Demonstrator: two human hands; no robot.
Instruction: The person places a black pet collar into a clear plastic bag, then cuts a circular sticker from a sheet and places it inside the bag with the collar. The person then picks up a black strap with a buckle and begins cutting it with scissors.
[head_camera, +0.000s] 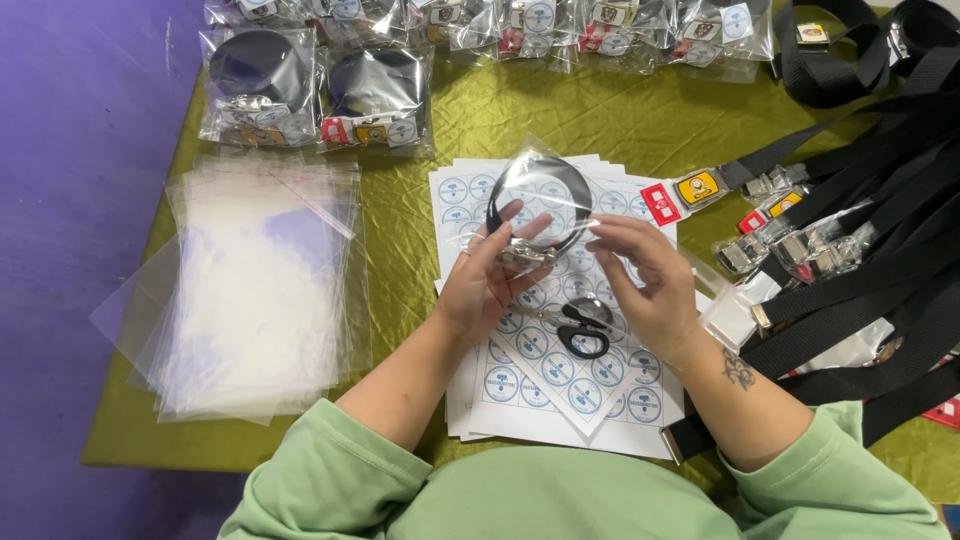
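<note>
A coiled black belt (540, 195) with a silver buckle sits inside a clear plastic bag (535, 160), held up just above the middle of the table. The left hand (490, 275) grips the bag from below, thumb and fingers curled and pinching it at the buckle. The right hand (645, 275) meets it from the other side, its fingertips pressed together on the bag's edge near the buckle; whether they pinch the bag alone or something small as well is hard to make out.

Directly beneath the hands lies a fanned stack of sticker sheets (560, 375), white with rows of round blue-and-white labels. A pair of black-handled scissors (575, 325) rests on the sheets, partly covered by both hands. To the left, well apart, is a loose pile of empty clear bags (250, 290) on the olive-green tablecloth (400, 230). Along the far edge stand rows of already bagged belts (320, 95), the top ones cut off by the frame. To the right spreads a heap of unpacked black belts (860, 250) with metal buckles and red and yellow tags, running out of view at the right edge. A small clear bag (730, 310) lies just beside the right wrist. Green sleeves (340, 470) fill the bottom of the view, and the floor at left is purple (70, 200).
</note>
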